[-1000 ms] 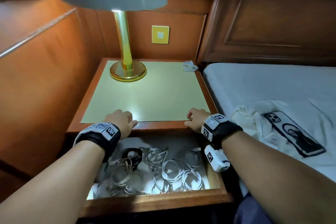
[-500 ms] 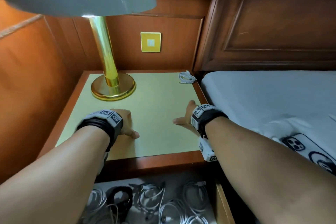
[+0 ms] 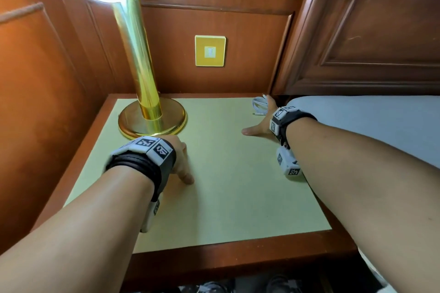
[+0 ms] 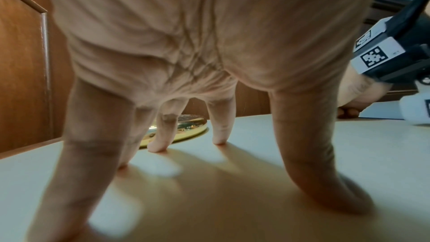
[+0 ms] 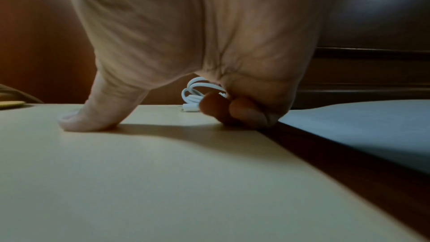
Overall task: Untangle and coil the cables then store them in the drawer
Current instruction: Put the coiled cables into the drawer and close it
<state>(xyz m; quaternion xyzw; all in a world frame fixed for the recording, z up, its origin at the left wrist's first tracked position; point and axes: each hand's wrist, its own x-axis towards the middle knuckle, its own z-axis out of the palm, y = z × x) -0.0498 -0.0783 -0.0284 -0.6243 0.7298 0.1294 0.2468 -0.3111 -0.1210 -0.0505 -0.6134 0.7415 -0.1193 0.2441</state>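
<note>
Bedside scene seen from the head view and both wrist views. A brass lamp [image 3: 147,93] stands on its round base at the rear left of the nightstand [image 3: 238,185], its pale shade cutting across the top of the head view; a yellow wall switch [image 3: 210,50] is set in the wood panelling behind, and the grey mattress [image 3: 371,121] lies along the nightstand's right edge below a dark wooden headboard [image 3: 371,31]. The forearms cross the foreground and hide much of the front of the tabletop. The drawer [image 3: 238,286] shows only as a dark strip under the nightstand's front edge, with what appear to be coiled cables inside it, too cropped to count. One white cable [image 3: 259,107], loosely bundled, lies on the tabletop at the rear right corner, next to the mattress. The left hand [image 3: 179,159] is spread, its straight fingers [image 4: 223,126] propped by their tips on the tabletop just in front of the lamp base, holding nothing. The right hand [image 3: 262,123] reaches to the white cable [image 5: 197,97], thumb splayed flat on the surface and fingers [image 5: 235,111] curled at the bundle; whether they have actually closed on it cannot be told
</note>
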